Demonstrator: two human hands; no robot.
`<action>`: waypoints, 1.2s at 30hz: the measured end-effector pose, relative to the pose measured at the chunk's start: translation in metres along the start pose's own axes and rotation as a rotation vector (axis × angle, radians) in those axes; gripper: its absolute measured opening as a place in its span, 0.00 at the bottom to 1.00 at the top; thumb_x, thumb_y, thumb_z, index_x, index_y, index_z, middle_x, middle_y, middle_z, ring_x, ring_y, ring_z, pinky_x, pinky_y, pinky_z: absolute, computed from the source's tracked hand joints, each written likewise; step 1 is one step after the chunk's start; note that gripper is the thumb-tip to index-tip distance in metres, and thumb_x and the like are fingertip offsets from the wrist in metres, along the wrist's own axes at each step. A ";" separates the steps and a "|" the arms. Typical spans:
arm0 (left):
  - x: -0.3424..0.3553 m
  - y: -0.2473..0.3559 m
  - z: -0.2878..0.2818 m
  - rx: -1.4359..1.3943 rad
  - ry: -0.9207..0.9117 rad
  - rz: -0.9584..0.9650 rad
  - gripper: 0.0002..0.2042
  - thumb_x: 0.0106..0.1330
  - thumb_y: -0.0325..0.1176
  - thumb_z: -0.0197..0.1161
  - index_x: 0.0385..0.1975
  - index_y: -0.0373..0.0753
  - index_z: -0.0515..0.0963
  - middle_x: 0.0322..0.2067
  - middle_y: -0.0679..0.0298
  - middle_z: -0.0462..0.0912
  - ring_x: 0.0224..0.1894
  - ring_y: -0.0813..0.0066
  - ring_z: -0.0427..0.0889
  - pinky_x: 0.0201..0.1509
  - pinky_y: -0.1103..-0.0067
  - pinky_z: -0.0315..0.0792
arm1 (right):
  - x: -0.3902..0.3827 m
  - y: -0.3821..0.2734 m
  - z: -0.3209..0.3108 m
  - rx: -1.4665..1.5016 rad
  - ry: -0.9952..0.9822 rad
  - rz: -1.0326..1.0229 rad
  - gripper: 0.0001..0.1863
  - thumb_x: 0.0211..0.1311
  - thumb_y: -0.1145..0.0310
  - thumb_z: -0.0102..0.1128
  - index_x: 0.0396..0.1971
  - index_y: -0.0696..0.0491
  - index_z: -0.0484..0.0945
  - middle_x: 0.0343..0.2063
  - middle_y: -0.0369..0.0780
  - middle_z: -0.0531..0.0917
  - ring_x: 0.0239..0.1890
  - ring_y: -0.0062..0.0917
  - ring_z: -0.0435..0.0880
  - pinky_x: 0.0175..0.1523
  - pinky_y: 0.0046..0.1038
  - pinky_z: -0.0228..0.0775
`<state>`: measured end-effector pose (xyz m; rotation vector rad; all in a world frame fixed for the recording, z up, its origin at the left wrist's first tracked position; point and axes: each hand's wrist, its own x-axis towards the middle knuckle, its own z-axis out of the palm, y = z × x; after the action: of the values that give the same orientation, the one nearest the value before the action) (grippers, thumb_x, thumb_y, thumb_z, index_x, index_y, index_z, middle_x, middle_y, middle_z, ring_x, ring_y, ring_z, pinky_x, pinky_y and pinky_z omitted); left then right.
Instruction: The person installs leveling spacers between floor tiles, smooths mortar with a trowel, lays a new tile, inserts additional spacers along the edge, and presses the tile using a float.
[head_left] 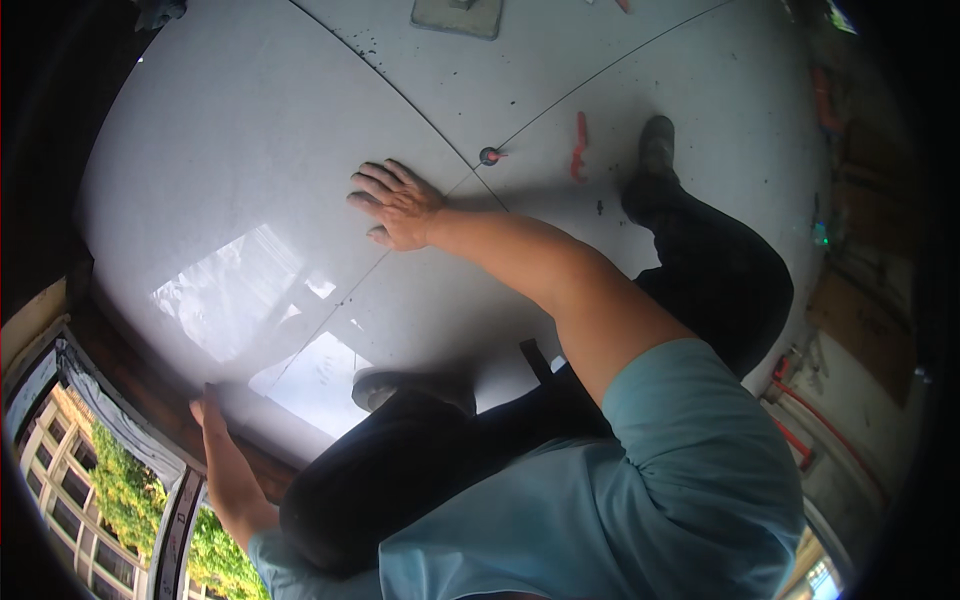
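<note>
My right hand (396, 207) rests palm down on a large, glossy grey-white floor tile (250, 170), its fingers stretched and spread, close to a joint between tiles. Nothing is in it. At the lower left, my left hand (204, 412) is beside the tile's edge, next to the dark sill under the window; its fingers are seen edge-on and partly lost in the dark. A small round black piece with a red pin (490, 156) sits near where the tile joints cross. To its right lies a slim red tool (579, 147).
A grey rectangular plate with a raised grip (457, 15) lies at the top. My dark shoes (656, 145) rest on the tiles. Window frame (172, 525) stands at lower left. Brown cardboard (857, 325) and a red hose or cable (832, 430) lie on the right.
</note>
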<state>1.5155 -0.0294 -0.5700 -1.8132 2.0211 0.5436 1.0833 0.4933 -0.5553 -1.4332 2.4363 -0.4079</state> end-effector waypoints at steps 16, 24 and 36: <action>-0.486 0.499 0.154 0.477 -0.620 0.874 0.23 0.66 0.53 0.55 0.32 0.36 0.81 0.33 0.50 0.84 0.39 0.54 0.84 0.47 0.65 0.76 | -0.039 0.242 -0.125 -0.295 -0.827 -0.537 0.11 0.57 0.61 0.62 0.34 0.52 0.82 0.35 0.45 0.84 0.41 0.40 0.84 0.45 0.39 0.75; -0.518 0.543 0.286 -0.169 -0.233 0.154 0.23 0.65 0.53 0.51 0.31 0.37 0.83 0.33 0.47 0.84 0.40 0.46 0.82 0.46 0.60 0.75 | -0.029 0.250 -0.086 -0.143 -0.728 -0.788 0.08 0.54 0.68 0.59 0.34 0.52 0.81 0.38 0.44 0.83 0.42 0.37 0.84 0.47 0.37 0.76; -0.527 0.565 0.291 -0.106 -0.149 0.089 0.25 0.69 0.50 0.47 0.31 0.33 0.82 0.34 0.42 0.82 0.42 0.40 0.80 0.48 0.57 0.72 | -0.008 0.248 -0.076 -0.049 -0.699 -0.888 0.10 0.54 0.67 0.59 0.37 0.50 0.79 0.39 0.42 0.81 0.43 0.36 0.83 0.48 0.37 0.75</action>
<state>1.0128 0.6246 -0.5266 -1.6927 2.0129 0.8017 0.8604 0.6234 -0.5793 -2.1578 1.2042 0.0129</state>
